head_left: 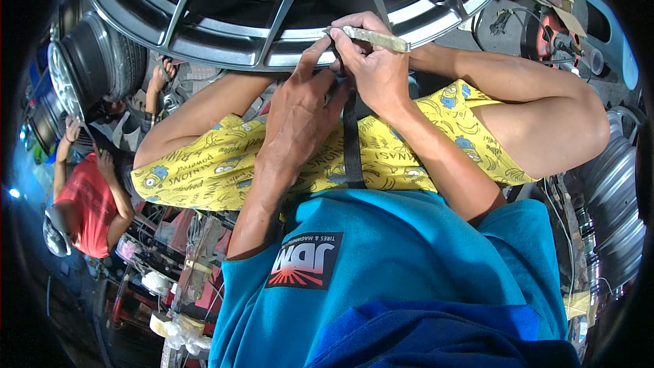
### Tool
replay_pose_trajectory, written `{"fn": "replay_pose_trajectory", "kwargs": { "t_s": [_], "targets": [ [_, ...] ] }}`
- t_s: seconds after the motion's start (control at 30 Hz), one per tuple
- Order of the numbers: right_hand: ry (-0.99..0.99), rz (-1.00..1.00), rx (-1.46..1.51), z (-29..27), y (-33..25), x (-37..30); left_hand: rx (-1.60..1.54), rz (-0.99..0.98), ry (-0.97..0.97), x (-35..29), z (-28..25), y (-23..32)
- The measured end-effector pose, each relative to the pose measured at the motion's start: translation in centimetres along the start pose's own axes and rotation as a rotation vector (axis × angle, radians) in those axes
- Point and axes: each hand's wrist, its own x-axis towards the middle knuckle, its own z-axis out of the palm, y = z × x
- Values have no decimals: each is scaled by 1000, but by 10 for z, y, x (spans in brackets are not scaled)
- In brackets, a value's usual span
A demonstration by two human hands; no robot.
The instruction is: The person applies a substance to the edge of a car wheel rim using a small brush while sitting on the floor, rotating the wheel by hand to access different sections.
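A large grey spoked wheel rim [262, 61] stands at the top, its curved edge over my lap. My right hand [375, 71] is closed in a pen-like pinch on a slim tool with a pale, tape-wrapped handle [381, 39]. The tool's tip points left at the rim's edge and is partly hidden by my fingers. My left hand [303, 109] is closed against the same edge, one finger stretched up to the metal beside the tip. Its other fingers curl below the lip, partly hidden. The two hands almost touch.
At left, a person in a red shirt [88, 197] works by a shiny wheel [65, 82] and a tyre [126, 61]. A red power tool [555, 34] and cables lie at upper right. Silver wheels [613, 191] are stacked at right. Clutter fills the lower left floor.
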Motion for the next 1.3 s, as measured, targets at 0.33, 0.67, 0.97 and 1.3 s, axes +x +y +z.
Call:
{"fn": "replay_pose_trajectory", "kwargs": {
  "t_s": [0.33, 0.67, 0.97, 1.3],
  "targets": [
    [-31, -142, -145, -5, -5, 3, 17, 27, -20, 0, 1, -3],
    [5, -10, -46, -2, -6, 0, -2, 33, -1, 0, 2, -1],
    [-25, 61, 124, -3, 3, -2, -3, 18, 3, 0, 2, -1],
    [-78, 81, 109, -6, 5, 1, 15, -1, -17, 0, -1, 2]
  ]
}}
